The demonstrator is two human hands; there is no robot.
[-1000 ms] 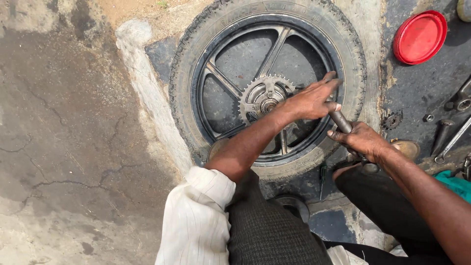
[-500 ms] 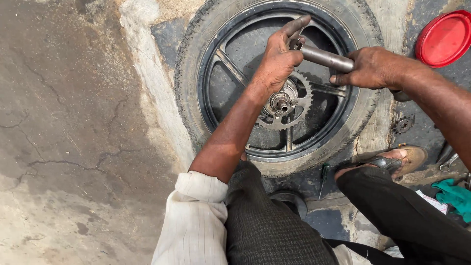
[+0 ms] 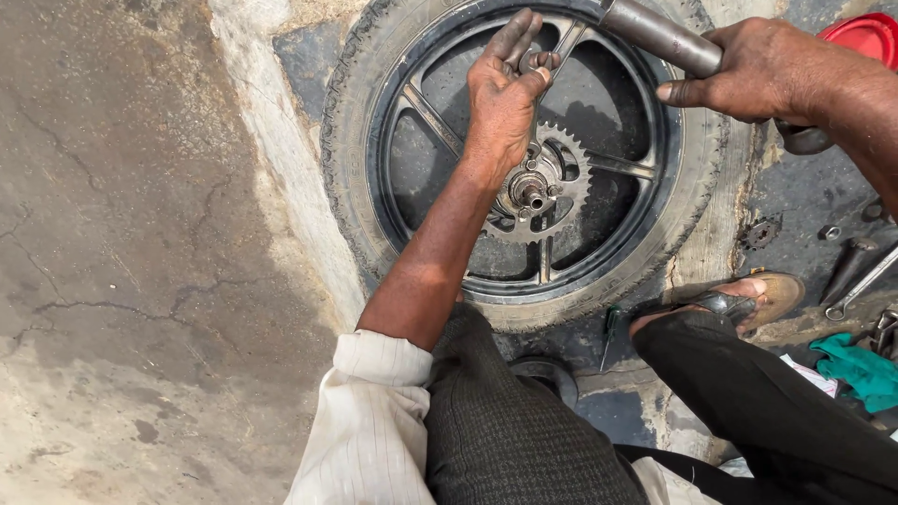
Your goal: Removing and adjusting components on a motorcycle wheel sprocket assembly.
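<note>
A motorcycle wheel with a worn tyre lies flat on the ground, and its toothed sprocket and hub face up. My left hand reaches over the hub. Its thumb and fingers pinch a small metal part beside the upper spoke; I cannot tell what the part is. My right hand is above the wheel's upper right rim. It grips a thick grey metal pipe that slants up to the left, clear of the left hand.
A red round lid lies at the top right. Wrenches and small parts sit on the dark ground at the right, near a green cloth. My sandalled foot rests by the tyre, next to a green-handled screwdriver. Cracked concrete lies to the left.
Both hands rose from the wheel's right rim to its top. The pipe, held at the left hand's fingers half a second ago, has moved up and right, away from it.
</note>
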